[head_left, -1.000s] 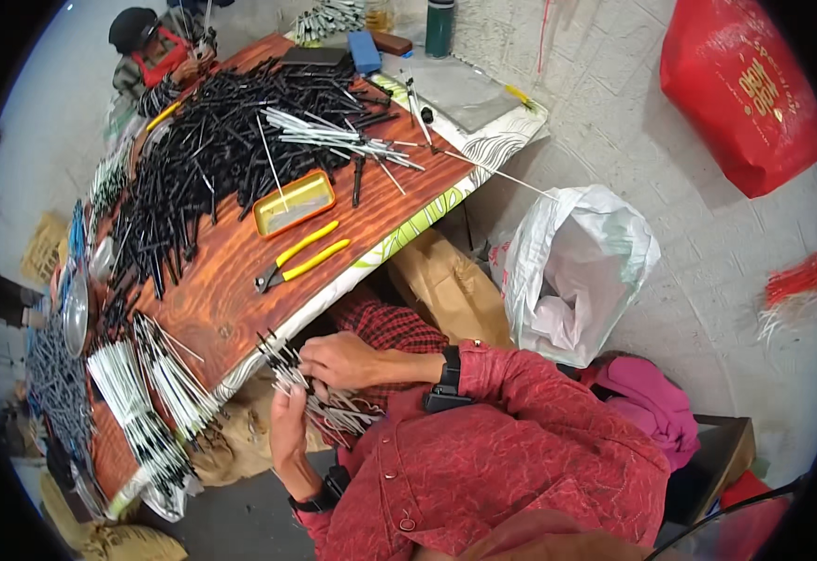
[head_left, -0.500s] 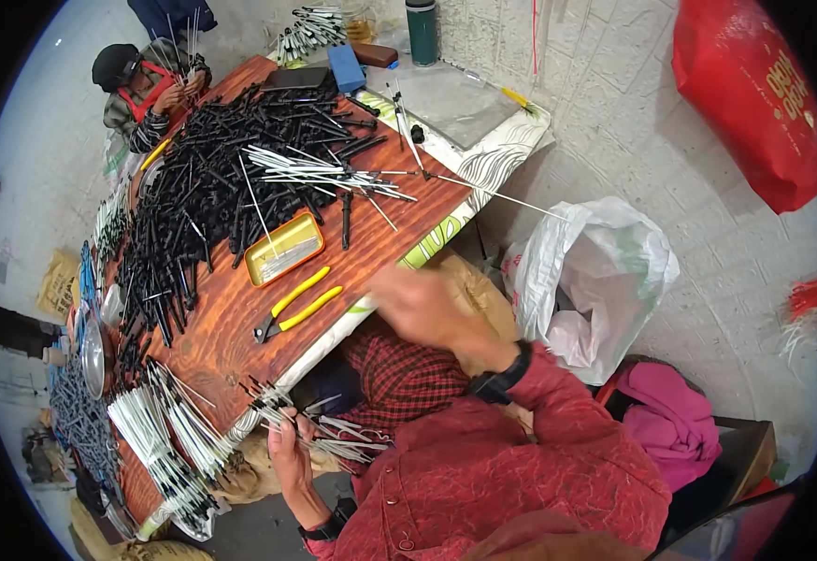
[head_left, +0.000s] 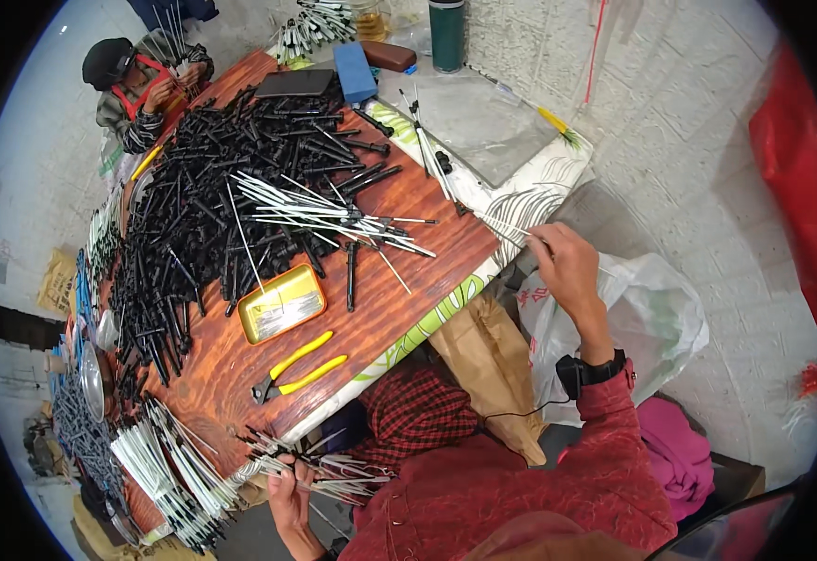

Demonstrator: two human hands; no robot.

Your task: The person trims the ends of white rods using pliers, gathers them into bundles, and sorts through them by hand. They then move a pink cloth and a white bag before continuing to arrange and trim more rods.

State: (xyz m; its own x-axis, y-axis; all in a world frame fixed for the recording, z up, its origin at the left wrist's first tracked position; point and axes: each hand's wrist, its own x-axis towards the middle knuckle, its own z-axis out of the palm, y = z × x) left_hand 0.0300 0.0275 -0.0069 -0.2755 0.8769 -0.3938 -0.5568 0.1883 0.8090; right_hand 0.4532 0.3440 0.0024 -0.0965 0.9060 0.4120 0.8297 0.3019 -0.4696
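My left hand (head_left: 289,500) is closed around a bundle of thin white-and-black sticks (head_left: 348,477) at the table's near edge. My right hand (head_left: 572,271), over the far right edge, pinches the end of a thin white rod (head_left: 500,225). The rod's other end lies by a small black part on the table corner. Yellow-handled pliers (head_left: 313,373) rest on the wood below a yellow tin (head_left: 244,321) of fine needle-like pins. Beyond the tin, loose white rods (head_left: 301,208) lie against a large heap of black plastic parts (head_left: 212,173).
Bundled white sticks (head_left: 156,467) lie at the table's near left. A white plastic bag (head_left: 670,309) and brown paper (head_left: 488,365) are beside the right edge. A green thermos (head_left: 446,37) and blue box (head_left: 354,73) stand at the back. Far left, another person's hands (head_left: 173,89) hold rods.
My right hand has moved right and away from me, from the table edge to the rod, and now grips it. My left hand keeps its bundle, slightly lower in view.
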